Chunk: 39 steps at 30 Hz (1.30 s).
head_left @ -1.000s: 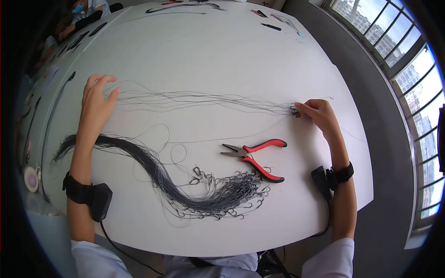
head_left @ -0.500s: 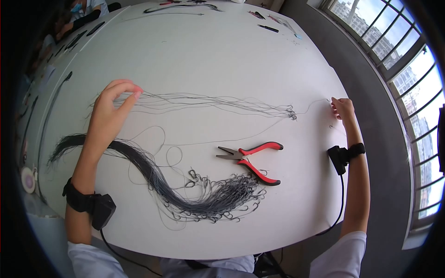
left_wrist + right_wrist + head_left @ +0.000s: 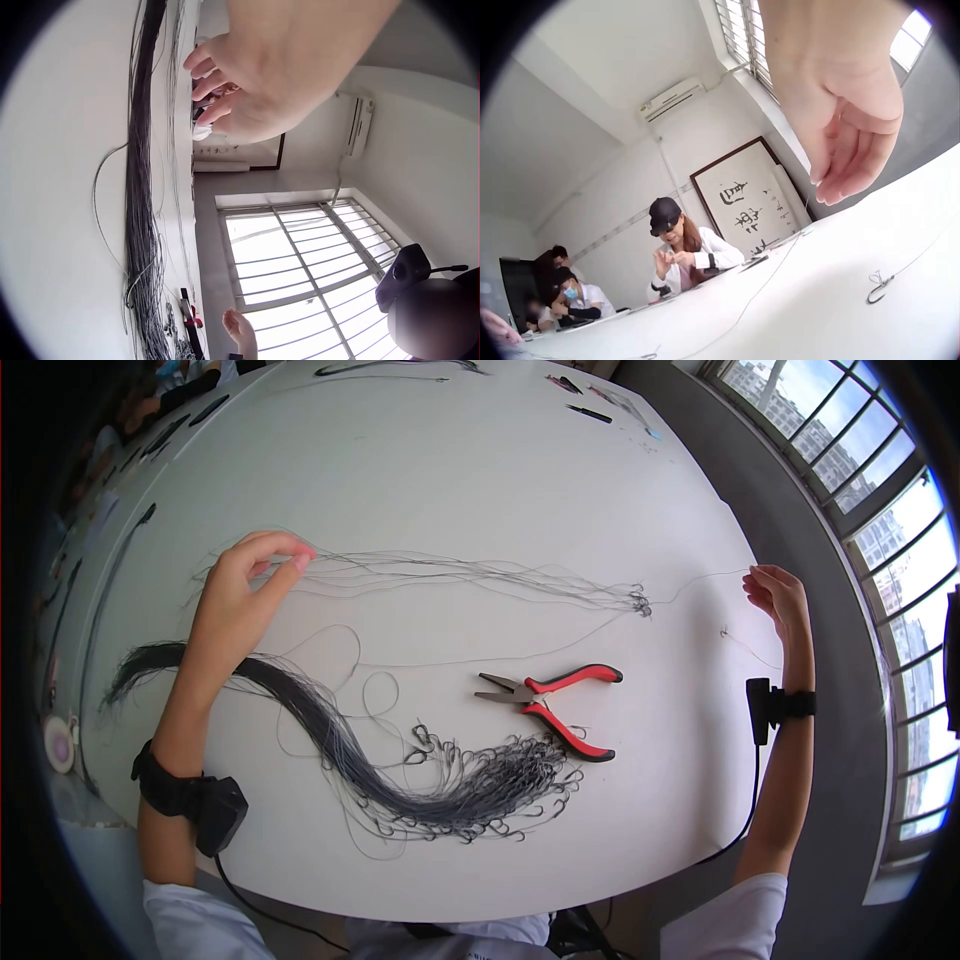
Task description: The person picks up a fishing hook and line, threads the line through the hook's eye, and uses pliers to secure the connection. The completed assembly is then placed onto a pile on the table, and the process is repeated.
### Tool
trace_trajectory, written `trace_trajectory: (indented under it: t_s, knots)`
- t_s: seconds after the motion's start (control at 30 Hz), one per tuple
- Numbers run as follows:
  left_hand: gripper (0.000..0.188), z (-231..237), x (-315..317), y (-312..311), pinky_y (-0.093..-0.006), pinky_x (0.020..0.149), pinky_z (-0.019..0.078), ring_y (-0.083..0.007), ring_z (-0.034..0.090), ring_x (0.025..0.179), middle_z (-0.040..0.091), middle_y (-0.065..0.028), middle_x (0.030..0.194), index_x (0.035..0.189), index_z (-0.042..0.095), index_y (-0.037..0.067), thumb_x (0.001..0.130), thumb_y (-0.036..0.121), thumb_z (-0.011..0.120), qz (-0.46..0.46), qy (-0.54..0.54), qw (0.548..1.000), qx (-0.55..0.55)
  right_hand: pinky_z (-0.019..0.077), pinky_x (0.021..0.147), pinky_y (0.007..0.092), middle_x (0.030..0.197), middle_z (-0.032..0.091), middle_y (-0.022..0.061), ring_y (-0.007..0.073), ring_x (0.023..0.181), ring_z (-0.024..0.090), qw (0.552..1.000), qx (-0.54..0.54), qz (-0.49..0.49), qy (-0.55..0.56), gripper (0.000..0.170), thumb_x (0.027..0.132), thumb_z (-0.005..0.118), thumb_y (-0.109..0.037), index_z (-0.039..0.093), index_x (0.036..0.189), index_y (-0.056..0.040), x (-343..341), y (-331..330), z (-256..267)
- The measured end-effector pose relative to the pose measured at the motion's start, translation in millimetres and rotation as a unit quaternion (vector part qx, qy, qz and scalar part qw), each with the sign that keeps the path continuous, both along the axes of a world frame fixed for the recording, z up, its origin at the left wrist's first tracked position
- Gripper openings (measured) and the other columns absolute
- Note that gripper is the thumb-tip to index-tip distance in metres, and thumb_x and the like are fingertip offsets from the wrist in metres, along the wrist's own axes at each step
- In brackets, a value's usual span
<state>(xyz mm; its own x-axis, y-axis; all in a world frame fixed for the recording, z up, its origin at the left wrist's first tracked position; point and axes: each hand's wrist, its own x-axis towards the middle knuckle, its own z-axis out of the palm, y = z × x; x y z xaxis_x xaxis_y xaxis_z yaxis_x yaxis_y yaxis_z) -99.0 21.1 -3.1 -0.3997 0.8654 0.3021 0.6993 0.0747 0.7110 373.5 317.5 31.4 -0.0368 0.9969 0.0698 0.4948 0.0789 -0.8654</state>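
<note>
1. Hooks (image 3: 642, 601), a little clump of them, sit over on the right side of the white table (image 3: 450, 480) in the head view, with a loose spread of thin strands (image 3: 430, 568) running left from them. From where I'm standing, the left hand (image 3: 250, 575) has thumb and forefinger together, pinching those strands toward their left end.

2. Same head view, other side: the right hand (image 3: 780, 600) is out by the table's right edge, fingertips clamped on a fine line (image 3: 718, 572) that curves back to the clump. A lone hook (image 3: 724, 632) lies near that hand. Red and black pliers (image 3: 530, 690) lie with handles spread, right by the hooked end of a big dark bundle (image 3: 310, 710) that snakes across the near part of the table.

3. Left wrist view: left hand comes in from the top, fingers bent. Honestly can't tell from this angle what they're gripping. The bundle runs along the tabletop. There's a big barred window (image 3: 300, 262) and an air conditioner (image 3: 360, 126) on the wall.

4. Right wrist view: thumb and fingertips meet on the line, which sags down onto the table. The lone hook lies just off to the side. Across from us, a person (image 3: 682, 240) in a black cap has both hands raised, with framed writing (image 3: 739, 202) behind.
</note>
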Motion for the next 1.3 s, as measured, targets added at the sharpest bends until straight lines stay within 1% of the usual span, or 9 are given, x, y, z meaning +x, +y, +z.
trace_trajectory:
  t_s: [0.17, 0.4, 0.5, 0.6, 0.63, 0.73, 0.8, 0.93, 1.3]
  knots:
    - [0.018, -1, 2, 0, -0.0326, 0.089, 0.0379, -0.0172, 0.055, 0.095, 0.062, -0.0057, 0.096, 0.091, 0.063, 0.001, 0.085, 0.017, 0.057, -0.023, -0.005, 1.000, -0.016, 0.0524, 0.068, 0.0198, 0.083, 0.064, 0.0044, 0.0096, 0.074, 0.062, 0.981, -0.031, 0.099, 0.162, 0.019, 0.089, 0.057, -0.012, 0.061, 0.103, -0.0002, 108, -23, 44]
    - [0.018, -2, 1, 1, -0.0318, 0.090, 0.0388, -0.0161, 0.057, 0.095, 0.064, -0.0049, 0.093, 0.093, 0.063, 0.001, 0.085, 0.016, 0.058, -0.032, -0.026, 0.999, -0.027, 0.0537, 0.065, 0.0219, 0.087, 0.065, 0.0060, 0.0137, 0.074, 0.063, 0.940, 0.119, -0.160, 0.276, 0.023, 0.090, 0.054, -0.011, 0.058, 0.109, 0.0009, 433, -37, 56]
    - [0.018, -3, 1, 2, -0.0318, 0.090, 0.0395, -0.0158, 0.057, 0.094, 0.065, -0.0055, 0.093, 0.093, 0.063, 0.000, 0.086, 0.016, 0.057, -0.040, -0.035, 0.998, -0.025, 0.0533, 0.065, 0.0234, 0.087, 0.065, 0.0061, 0.0131, 0.074, 0.064, 0.906, 0.321, -0.275, -0.038, 0.023, 0.092, 0.053, -0.017, 0.059, 0.107, -0.0011, 422, -67, 111]
    - [0.018, -4, 4, 2, -0.0316, 0.090, 0.0404, -0.0156, 0.058, 0.093, 0.065, -0.0065, 0.093, 0.093, 0.063, 0.000, 0.086, 0.015, 0.056, -0.051, -0.042, 0.998, -0.022, 0.0529, 0.064, 0.0249, 0.086, 0.066, 0.0062, 0.0125, 0.074, 0.064, 0.730, 0.472, -0.350, -0.348, 0.025, 0.093, 0.051, -0.023, 0.061, 0.106, -0.0031, 397, -104, 148]
    - [0.019, -5, 5, 3, -0.0312, 0.090, 0.0408, -0.0155, 0.058, 0.092, 0.065, -0.0070, 0.093, 0.093, 0.063, -0.001, 0.086, 0.015, 0.056, -0.055, -0.047, 0.997, -0.020, 0.0517, 0.063, 0.0249, 0.085, 0.065, 0.0053, 0.0126, 0.072, 0.064, 0.744, 0.464, -0.302, -0.375, 0.025, 0.093, 0.051, -0.026, 0.062, 0.102, -0.0065, 378, -92, 143]
    - [0.018, -4, 10, 2, -0.0310, 0.089, 0.0415, -0.0157, 0.059, 0.091, 0.065, -0.0075, 0.093, 0.094, 0.063, -0.001, 0.086, 0.014, 0.056, -0.069, -0.070, 0.995, -0.027, 0.0475, 0.060, 0.0238, 0.077, 0.062, 0.0029, 0.0112, 0.067, 0.061, 0.843, 0.361, -0.158, -0.367, 0.015, 0.092, 0.053, -0.019, 0.061, 0.096, -0.0077, 252, -66, 92]
    - [0.018, -2, 16, 1, -0.0314, 0.090, 0.0416, -0.0158, 0.059, 0.092, 0.065, -0.0076, 0.093, 0.094, 0.063, -0.001, 0.086, 0.013, 0.056, -0.075, -0.072, 0.994, -0.024, 0.0470, 0.059, 0.0248, 0.072, 0.061, 0.0042, 0.0111, 0.065, 0.060, 0.788, 0.408, -0.030, -0.460, 0.008, 0.088, 0.058, -0.013, 0.059, 0.090, -0.0058, 164, -60, 46]
    - [0.015, 0, 23, -2, -0.0250, 0.086, 0.0417, -0.0115, 0.056, 0.092, 0.062, -0.0056, 0.095, 0.096, 0.060, -0.003, 0.088, 0.008, 0.054, -0.086, -0.066, 0.993, -0.040, 0.0469, 0.056, 0.0280, 0.072, 0.061, 0.0082, 0.0189, 0.062, 0.060, 0.826, 0.348, 0.165, -0.411, 0.007, 0.081, 0.063, -0.005, 0.057, 0.083, -0.0027, 43, -75, -14]
    - [0.014, 3, 43, -6, -0.0318, 0.093, 0.0411, -0.0164, 0.057, 0.095, 0.063, -0.0095, 0.094, 0.092, 0.063, -0.002, 0.086, 0.007, 0.055, -0.109, -0.045, 0.992, -0.054, 0.0493, 0.056, 0.0276, 0.073, 0.065, 0.0072, 0.0199, 0.062, 0.063, 0.825, 0.311, 0.246, -0.403, 0.007, 0.078, 0.066, -0.007, 0.061, 0.081, -0.0023, 0, -85, -23]
